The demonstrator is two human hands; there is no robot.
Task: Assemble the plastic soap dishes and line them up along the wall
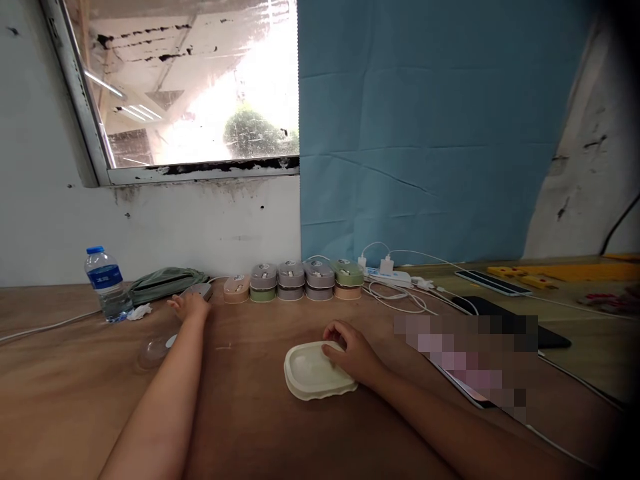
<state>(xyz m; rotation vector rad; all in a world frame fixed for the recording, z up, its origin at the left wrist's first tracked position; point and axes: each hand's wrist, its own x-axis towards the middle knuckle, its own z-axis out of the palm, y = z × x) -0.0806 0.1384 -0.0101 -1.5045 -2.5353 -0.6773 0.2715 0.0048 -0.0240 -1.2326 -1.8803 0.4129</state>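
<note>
My right hand grips the right rim of a shallow cream plastic tray or lid, thumb over the edge and fingers curled at its far side. The tray lies on the brown table. My left hand reaches far forward on the left, its visible fingers loosely apart. Just behind it sits a grey rounded object, partly covered by the hand; whether they touch I cannot tell. Beside my left forearm lies a clear, round-edged plastic piece with a white spot.
A row of small pink, grey and green boxes, mostly stacked in twos, lines the wall. At left stand a water bottle, a crumpled tissue and a green pouch. To the right are a power strip, white cables and phones.
</note>
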